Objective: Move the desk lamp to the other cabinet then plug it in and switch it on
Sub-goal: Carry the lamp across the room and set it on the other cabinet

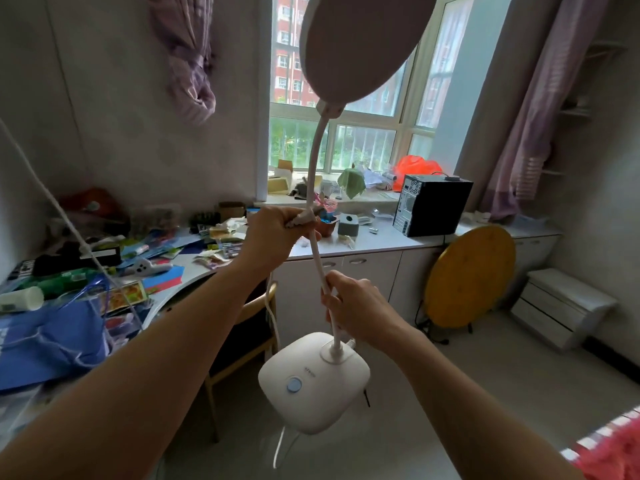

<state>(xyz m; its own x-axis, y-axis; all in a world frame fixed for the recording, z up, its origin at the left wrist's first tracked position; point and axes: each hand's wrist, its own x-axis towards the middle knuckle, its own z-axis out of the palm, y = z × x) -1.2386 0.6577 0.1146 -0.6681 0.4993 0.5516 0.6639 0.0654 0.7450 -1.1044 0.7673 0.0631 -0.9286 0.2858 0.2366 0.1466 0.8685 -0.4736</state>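
Note:
I hold a white desk lamp (pixel 313 379) up in the air in the middle of the view. Its square base has a round blue button and hangs low; its round head (pixel 360 43) reaches the top edge. My left hand (pixel 277 233) grips the bendy neck about halfway up. Lower down, just above the base, my right hand (pixel 356 310) is closed around the neck. The lamp's white cord (pixel 278 448) dangles below the base. A white cabinet (pixel 374 275) with a long countertop stands beyond the lamp, under the window.
A cluttered desk (pixel 104 271) with papers and a blue bag fills the left. A wooden chair (pixel 249 327) stands under it. On the countertop sits a black computer case (pixel 431 204). A round yellow tabletop (pixel 469 275) leans on the cabinet; white drawers (pixel 557 306) stand at right.

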